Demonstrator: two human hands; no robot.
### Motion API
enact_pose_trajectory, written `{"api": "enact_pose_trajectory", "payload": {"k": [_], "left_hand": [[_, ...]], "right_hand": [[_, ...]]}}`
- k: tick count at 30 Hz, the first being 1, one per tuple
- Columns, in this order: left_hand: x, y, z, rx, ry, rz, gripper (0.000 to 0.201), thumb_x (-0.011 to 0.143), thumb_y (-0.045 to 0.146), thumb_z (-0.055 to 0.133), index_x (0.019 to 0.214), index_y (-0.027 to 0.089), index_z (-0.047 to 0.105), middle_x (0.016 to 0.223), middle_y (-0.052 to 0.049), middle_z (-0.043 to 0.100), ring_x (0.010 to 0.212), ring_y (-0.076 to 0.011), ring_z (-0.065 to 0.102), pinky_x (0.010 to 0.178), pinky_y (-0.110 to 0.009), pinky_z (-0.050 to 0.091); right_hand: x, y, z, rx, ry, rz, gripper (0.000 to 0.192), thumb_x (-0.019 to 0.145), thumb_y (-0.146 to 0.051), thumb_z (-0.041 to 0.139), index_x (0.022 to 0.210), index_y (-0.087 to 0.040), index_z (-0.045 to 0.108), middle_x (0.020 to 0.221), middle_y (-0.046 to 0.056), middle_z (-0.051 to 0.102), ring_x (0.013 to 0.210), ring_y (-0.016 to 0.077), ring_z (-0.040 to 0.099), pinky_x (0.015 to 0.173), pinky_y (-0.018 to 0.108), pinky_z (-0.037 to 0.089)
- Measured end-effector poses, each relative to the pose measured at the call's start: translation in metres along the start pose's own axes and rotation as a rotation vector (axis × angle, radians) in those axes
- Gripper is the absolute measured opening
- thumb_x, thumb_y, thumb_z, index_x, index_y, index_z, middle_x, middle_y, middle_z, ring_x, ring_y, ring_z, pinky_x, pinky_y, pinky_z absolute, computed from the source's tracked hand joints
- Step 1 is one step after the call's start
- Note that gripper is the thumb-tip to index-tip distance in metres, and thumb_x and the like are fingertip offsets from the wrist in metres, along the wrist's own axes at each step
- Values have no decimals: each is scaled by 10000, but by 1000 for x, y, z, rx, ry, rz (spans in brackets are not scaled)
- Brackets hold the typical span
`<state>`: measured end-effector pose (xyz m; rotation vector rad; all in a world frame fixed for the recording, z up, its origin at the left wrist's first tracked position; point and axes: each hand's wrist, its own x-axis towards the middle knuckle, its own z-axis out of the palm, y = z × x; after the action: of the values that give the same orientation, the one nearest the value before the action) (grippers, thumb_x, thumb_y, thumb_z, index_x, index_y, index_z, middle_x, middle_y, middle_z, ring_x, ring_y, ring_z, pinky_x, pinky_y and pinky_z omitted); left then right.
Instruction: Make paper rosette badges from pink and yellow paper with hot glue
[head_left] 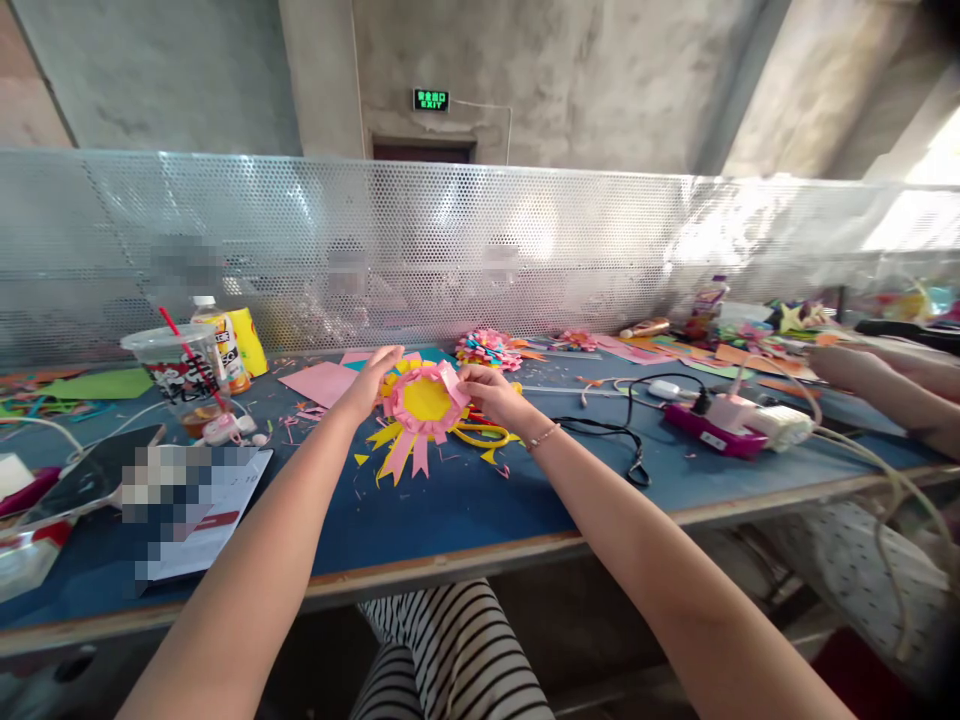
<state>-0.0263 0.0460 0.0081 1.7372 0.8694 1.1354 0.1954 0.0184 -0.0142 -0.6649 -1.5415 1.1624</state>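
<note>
Two bare hands meet over the blue table (450,530), one at each side of a paper rosette (427,402). From where I stand, the rosette is right in the middle, its round yellow centre ringed with folded pink paper, yellow petals showing along the upper left and pink and yellow tails (409,458) hanging toward the near edge. The right hand (493,390), with a thin bracelet (545,436) at its wrist, has its fingertips pinched together on the rosette's right rim, next to a shiny bit there. The left hand (370,382) is against the left rim, fingers pointing up and away; I cannot tell whether its fingers are closed on the paper or only steadying it.

Just beyond the right fingers lie scissors (486,436) with yellow handles, and little paper scraps are scattered round about. A pink sheet (311,384) lies off to the left, and past the rosette sits a many-coloured paper flower (487,350), with a smaller pink flower (577,341) further right. Over on the left stand a plastic cup (180,372) with a red straw (171,325) and, touching or close behind it, a bottle (225,340). On the right there's a purple power strip (712,432) with plugs in it, and beyond that a co-worker's hand (836,365) reaches over the table.
</note>
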Motion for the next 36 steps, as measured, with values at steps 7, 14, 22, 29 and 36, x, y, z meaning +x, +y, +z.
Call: {"api": "enact_pose_trajectory", "payload": {"k": [7, 14, 22, 29, 36], "left_hand": [[-7, 6, -11, -211, -216, -126, 731, 704, 691, 521, 1225, 179, 509, 995, -125, 658, 934, -253, 631, 734, -340, 515], [-5, 6, -9, -245, -275, 6, 790, 582, 304, 780, 1291, 238, 439, 1087, -76, 622, 982, -216, 619, 836, -346, 512], [-9, 11, -10, -222, -325, -36, 796, 582, 286, 754, 1305, 243, 426, 1083, -87, 627, 897, -204, 634, 780, -338, 520], [-11, 12, -10, -200, -253, -111, 596, 706, 554, 590, 1176, 188, 571, 908, -96, 675, 840, -225, 647, 705, -339, 518], [-4, 9, 6, -310, -144, -331, 373, 721, 504, 550, 845, 166, 646, 664, -59, 659, 651, -200, 646, 568, -293, 507]], "right_hand": [[-3, -5, 3, 30, -46, 63, 202, 594, -309, 732, 666, -186, 589, 637, -30, 515, 583, 92, 479, 546, 207, 407], [-5, -7, 5, 68, -38, 72, 188, 605, -293, 723, 673, -191, 580, 643, -30, 525, 587, 92, 488, 550, 208, 415], [-8, -12, 9, 150, -84, 71, 102, 655, -212, 670, 684, -180, 578, 635, -32, 540, 556, 72, 484, 529, 185, 384], [-9, -16, 8, 163, -43, 125, 94, 669, -174, 639, 665, -183, 545, 617, -39, 535, 515, 66, 468, 501, 179, 362], [-7, -14, 5, 243, -110, 32, 120, 635, -206, 665, 648, -171, 551, 562, -41, 529, 467, 57, 456, 479, 177, 368]]}}
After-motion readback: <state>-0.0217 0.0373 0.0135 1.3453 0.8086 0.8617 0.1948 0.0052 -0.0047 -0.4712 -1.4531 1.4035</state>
